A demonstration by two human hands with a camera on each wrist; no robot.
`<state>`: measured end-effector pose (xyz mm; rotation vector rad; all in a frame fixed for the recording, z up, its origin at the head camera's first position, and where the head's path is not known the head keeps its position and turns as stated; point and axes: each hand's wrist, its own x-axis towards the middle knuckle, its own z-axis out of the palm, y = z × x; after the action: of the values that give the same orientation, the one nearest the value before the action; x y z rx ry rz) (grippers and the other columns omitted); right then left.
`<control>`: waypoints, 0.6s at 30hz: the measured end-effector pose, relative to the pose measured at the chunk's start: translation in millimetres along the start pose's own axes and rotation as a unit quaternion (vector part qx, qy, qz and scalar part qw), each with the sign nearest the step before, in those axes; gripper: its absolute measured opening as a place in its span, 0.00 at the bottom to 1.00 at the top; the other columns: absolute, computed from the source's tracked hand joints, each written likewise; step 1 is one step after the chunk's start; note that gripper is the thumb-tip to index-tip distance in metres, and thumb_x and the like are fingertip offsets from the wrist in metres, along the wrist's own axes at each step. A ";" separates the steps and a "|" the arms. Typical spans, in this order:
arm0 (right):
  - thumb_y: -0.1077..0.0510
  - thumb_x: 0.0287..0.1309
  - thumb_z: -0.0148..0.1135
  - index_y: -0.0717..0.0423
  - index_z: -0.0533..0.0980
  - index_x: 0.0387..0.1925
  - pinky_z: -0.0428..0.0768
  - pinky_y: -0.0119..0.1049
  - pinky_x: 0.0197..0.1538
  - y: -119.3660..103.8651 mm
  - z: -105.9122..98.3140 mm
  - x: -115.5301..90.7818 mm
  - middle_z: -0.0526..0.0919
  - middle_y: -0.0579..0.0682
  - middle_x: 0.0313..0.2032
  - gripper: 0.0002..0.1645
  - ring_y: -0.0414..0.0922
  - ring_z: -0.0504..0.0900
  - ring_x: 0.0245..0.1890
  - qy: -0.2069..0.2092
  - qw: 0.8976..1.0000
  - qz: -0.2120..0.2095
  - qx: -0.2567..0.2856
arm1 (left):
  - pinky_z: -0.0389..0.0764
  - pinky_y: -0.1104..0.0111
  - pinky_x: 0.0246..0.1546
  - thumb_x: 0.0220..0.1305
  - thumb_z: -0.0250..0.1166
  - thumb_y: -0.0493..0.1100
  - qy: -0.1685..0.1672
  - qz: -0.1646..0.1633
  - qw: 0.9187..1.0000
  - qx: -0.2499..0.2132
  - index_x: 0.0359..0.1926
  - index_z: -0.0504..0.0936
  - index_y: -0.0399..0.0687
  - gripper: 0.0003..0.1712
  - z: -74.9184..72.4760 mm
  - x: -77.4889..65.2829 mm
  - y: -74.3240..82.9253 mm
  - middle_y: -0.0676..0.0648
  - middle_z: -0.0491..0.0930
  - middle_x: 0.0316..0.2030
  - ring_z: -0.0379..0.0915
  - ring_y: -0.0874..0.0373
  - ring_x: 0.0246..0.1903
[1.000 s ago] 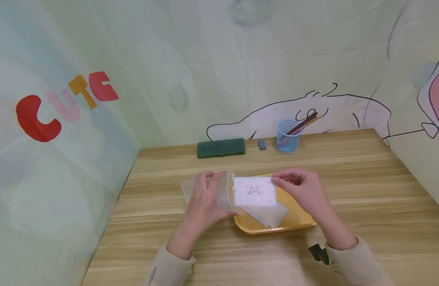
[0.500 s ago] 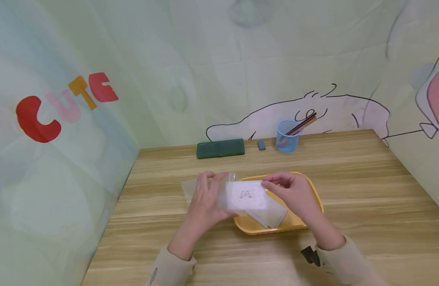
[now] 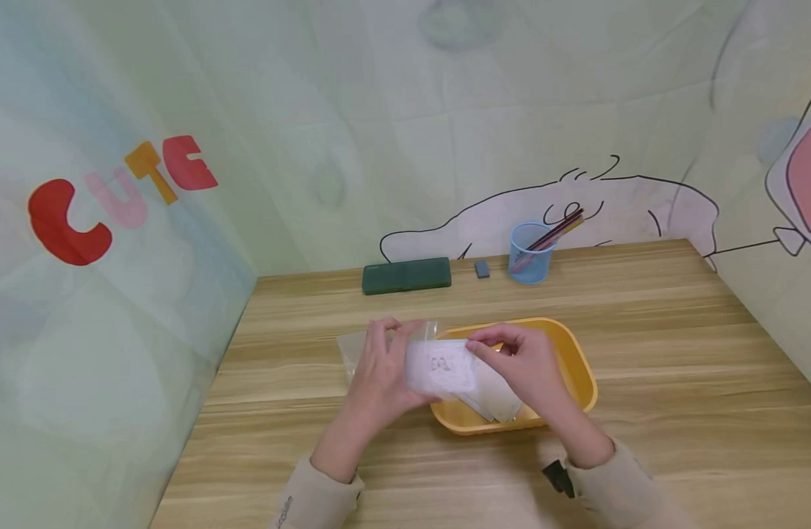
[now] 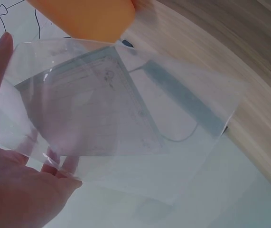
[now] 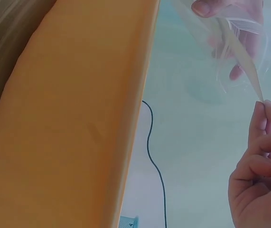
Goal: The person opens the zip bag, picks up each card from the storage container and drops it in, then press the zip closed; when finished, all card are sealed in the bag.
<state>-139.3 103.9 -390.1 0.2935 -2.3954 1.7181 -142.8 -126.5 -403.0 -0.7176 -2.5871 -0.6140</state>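
Observation:
My left hand grips a clear plastic bag near its mouth, thumb on one side and fingers on the other. Inside the bag, a pale printed card shows through the film in the left wrist view. My right hand pinches the edge of a white card with a small printed motif, between thumb and index finger. In the right wrist view this card runs from the pinching fingertips into the bag's opening. Beneath the hands, more pale cards lie in a yellow tray.
A dark green case, a small grey-blue eraser and a blue cup with several pencils stand along the table's back edge. A printed cloth hangs behind and left of the wooden table.
My right hand has moved left and slightly down, bringing the white card from the bag's mouth further into the bag. The left hand has stayed nearly in place.

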 end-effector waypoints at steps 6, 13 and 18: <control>0.51 0.51 0.73 0.48 0.86 0.31 0.65 0.29 0.20 0.4 6.7 1.8 0.84 0.38 0.26 0.07 0.44 0.68 0.17 0.019 0.999 -0.023 -0.018 | 0.69 0.60 0.53 0.21 0.85 0.60 0.012 0.020 1.000 -0.003 0.62 0.67 0.45 0.63 1.0 0.2 0.4 0.39 0.62 0.51 0.60 0.48 0.50; 0.51 0.51 0.73 0.47 0.87 0.32 0.66 0.29 0.20 -4.7 14.6 4.9 0.84 0.36 0.25 0.07 0.43 0.70 0.18 0.016 0.999 -0.030 -0.023 | 0.69 0.59 0.54 0.22 0.85 0.59 0.010 0.025 1.000 -0.008 0.62 0.67 0.44 0.62 3.5 0.7 0.9 0.39 0.62 0.51 0.60 0.48 0.51; 0.51 0.52 0.72 0.47 0.87 0.33 0.66 0.30 0.21 -5.5 18.9 5.8 0.84 0.37 0.27 0.07 0.44 0.70 0.19 0.005 1.000 -0.014 -0.025 | 0.70 0.58 0.53 0.22 0.85 0.59 0.008 0.027 1.000 -0.012 0.61 0.67 0.44 0.62 4.5 1.5 3.3 0.39 0.62 0.51 0.60 0.48 0.50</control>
<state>-144.1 84.0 -389.6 0.3090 -2.4111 1.6418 -143.3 -121.1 -405.0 -0.7843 -2.5407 -0.6331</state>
